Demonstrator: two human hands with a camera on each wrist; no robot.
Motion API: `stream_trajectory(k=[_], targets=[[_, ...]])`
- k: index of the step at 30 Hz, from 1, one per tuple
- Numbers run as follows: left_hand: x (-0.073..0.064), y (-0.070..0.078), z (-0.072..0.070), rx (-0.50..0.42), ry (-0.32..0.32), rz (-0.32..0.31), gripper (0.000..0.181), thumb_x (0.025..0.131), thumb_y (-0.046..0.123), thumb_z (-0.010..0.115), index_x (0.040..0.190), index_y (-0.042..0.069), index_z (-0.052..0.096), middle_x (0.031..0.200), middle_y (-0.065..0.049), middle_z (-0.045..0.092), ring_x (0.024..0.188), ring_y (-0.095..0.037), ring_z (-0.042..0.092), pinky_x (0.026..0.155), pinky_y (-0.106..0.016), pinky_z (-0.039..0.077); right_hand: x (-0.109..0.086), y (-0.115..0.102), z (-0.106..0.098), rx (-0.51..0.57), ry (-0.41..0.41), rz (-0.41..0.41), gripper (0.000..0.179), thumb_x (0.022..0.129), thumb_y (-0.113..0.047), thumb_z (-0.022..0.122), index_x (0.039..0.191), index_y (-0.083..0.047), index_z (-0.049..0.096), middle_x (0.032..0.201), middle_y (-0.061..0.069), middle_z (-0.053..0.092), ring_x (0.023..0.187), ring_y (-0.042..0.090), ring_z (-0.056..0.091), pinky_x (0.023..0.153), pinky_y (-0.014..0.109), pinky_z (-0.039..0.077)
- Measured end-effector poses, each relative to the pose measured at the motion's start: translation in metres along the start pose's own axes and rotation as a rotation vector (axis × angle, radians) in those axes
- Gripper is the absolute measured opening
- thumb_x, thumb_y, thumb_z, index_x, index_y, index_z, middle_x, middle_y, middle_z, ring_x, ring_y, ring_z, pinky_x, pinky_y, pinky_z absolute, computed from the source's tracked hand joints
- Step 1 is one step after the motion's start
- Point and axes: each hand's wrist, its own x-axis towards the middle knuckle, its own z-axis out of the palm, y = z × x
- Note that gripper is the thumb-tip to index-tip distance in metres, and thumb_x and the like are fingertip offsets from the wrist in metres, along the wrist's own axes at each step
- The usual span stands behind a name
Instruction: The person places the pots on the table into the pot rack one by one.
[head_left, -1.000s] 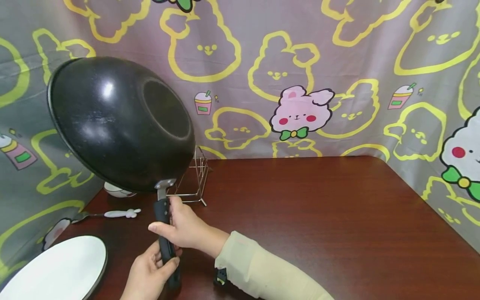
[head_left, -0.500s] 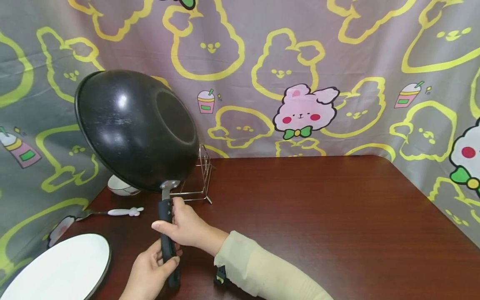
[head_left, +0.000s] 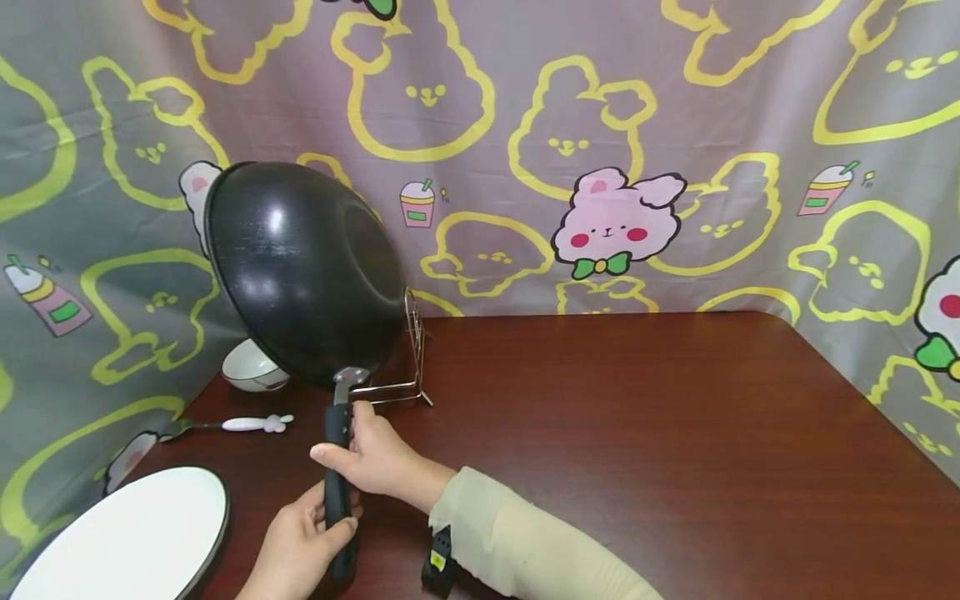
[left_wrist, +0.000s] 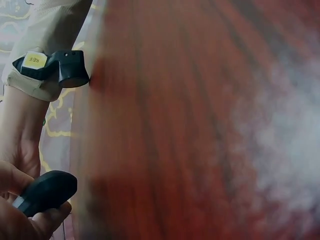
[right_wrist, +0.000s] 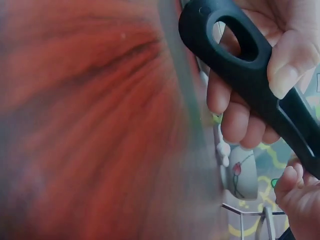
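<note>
A black wok [head_left: 300, 258] is raised and tilted over the table's left side, its dark outer bottom turned up and to the right. My left hand [head_left: 300, 533] grips the lower part of its black handle [head_left: 337, 492], thumb across the front. Higher up, near the metal joint, my right hand [head_left: 378, 454] holds the same handle, with the thumb lying over it. In the right wrist view the handle's looped end [right_wrist: 225, 45] shows between the left hand's fingers [right_wrist: 235, 117].
Behind the wok stands a wire rack [head_left: 416, 358], partly hidden. A white bowl [head_left: 251, 367] sits at the back left, a white-handled fork or spoon [head_left: 255, 424] before it. A large white plate [head_left: 135, 533] lies front left on the brown table [head_left: 637, 442].
The wok has swung down and to the right, uncovering more of the bowl. Both hands keep their hold on the handle. The head view has shifted slightly.
</note>
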Motion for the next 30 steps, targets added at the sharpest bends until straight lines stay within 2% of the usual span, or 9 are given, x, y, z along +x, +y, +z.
stream_trajectory(k=[7,11,15,20,30], targets=[[0.002,-0.003,-0.002,0.018,-0.014,-0.007,0.036,0.078,-0.001,0.065,0.112,-0.008,0.056,0.094,-0.017,0.069,0.088,-0.024,0.068,0.072,-0.031,0.055,0.0,0.005,0.004,0.027,0.019,0.0,0.049,0.083,-0.024,0.069,0.114,0.002,0.042,0.071,0.002,0.056,0.058,0.001,0.05,0.058,0.013,0.042],[0.004,-0.004,-0.003,0.018,-0.023,-0.012,0.035,0.078,0.0,0.064,0.112,-0.009,0.056,0.094,-0.018,0.069,0.089,-0.025,0.068,0.073,-0.032,0.055,0.001,0.007,0.007,0.02,0.035,-0.006,0.05,0.083,-0.024,0.069,0.115,0.002,0.042,0.07,0.001,0.055,0.059,0.0,0.05,0.058,0.013,0.042],[0.006,-0.005,-0.005,-0.018,-0.032,-0.027,0.037,0.078,-0.003,0.063,0.114,-0.01,0.055,0.096,-0.021,0.068,0.091,-0.027,0.067,0.074,-0.033,0.055,0.004,0.008,0.01,0.012,0.048,-0.006,0.051,0.083,-0.025,0.069,0.115,0.002,0.042,0.07,0.0,0.056,0.059,0.0,0.05,0.059,0.012,0.042],[0.011,-0.007,-0.009,-0.051,-0.038,-0.031,0.036,0.078,-0.005,0.061,0.113,-0.012,0.055,0.097,-0.022,0.067,0.091,-0.027,0.067,0.072,-0.033,0.055,0.009,0.007,0.012,0.011,0.062,0.019,0.053,0.083,-0.026,0.07,0.116,0.002,0.04,0.071,0.0,0.055,0.061,0.002,0.05,0.06,0.013,0.042],[0.017,-0.008,-0.018,-0.027,-0.077,-0.056,0.036,0.079,-0.004,0.06,0.113,-0.013,0.053,0.097,-0.021,0.067,0.092,-0.027,0.066,0.073,-0.035,0.054,0.012,0.003,0.019,0.051,0.094,0.083,0.053,0.082,-0.026,0.07,0.117,0.0,0.039,0.07,0.0,0.053,0.062,0.006,0.05,0.061,0.015,0.042]])
